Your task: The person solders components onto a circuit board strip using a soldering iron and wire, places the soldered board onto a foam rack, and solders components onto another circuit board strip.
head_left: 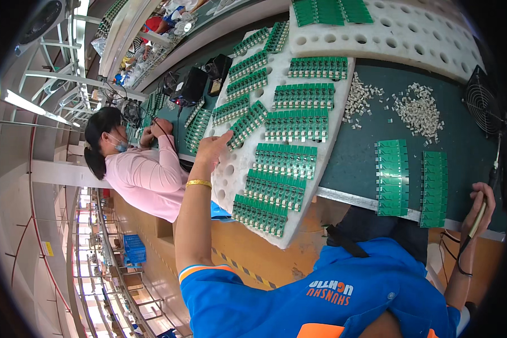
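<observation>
Bare hands at a green-topped bench [352, 163]: a worker in a blue shirt [253, 307] trimmed with orange pinches the near end of a green circuit-board strip [248, 125] between the thumb and fingers of the left hand [213, 151]. The strip lies askew among others on a white foam tray [243, 160] punched with round holes. The right hand [480, 208], well apart at the bench's far right, is curled around a soldering iron [479, 218], its tip pointing away from the worker. A gold bracelet [199, 183] rings the left wrist.

Rows of populated boards [296, 125] fill the tray. To its right, two green panels [392, 177] [434, 188] lie side by side at the bench's front edge, nearer the worker than two loose heaps of small white connectors [361, 96] [419, 112]. A round black fan [483, 104] stands beyond the iron; a second foam tray [394, 42] bears more green panels [329, 11].

At left, a masked co-worker in a pink top [146, 180] sits near a black box [188, 87]. A blue crate [134, 249] shows farther back.
</observation>
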The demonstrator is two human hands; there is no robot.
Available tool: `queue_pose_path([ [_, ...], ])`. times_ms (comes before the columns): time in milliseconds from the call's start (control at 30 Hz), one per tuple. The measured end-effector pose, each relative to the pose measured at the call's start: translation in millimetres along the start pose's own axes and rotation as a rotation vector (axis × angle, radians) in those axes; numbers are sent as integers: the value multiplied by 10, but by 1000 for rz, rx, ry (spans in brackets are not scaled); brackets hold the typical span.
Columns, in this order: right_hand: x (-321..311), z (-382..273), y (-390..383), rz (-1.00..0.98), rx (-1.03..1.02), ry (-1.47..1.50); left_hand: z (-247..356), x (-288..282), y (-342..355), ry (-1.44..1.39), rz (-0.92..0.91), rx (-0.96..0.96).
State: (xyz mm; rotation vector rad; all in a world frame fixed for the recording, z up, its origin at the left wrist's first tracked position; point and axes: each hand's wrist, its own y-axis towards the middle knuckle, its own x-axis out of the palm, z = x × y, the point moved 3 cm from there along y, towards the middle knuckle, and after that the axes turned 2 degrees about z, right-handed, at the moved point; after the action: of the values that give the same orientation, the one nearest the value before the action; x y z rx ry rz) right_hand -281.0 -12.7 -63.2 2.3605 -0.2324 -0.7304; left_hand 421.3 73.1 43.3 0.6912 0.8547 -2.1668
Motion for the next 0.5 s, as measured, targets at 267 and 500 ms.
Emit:
queue_pose_path([
  [267,0,-87,23,6,19,38,-125,-127,139,-383,-76,-179],
  [500,13,-125,59,22,-7,97,-184,-175,144,-609,-55,-320],
])
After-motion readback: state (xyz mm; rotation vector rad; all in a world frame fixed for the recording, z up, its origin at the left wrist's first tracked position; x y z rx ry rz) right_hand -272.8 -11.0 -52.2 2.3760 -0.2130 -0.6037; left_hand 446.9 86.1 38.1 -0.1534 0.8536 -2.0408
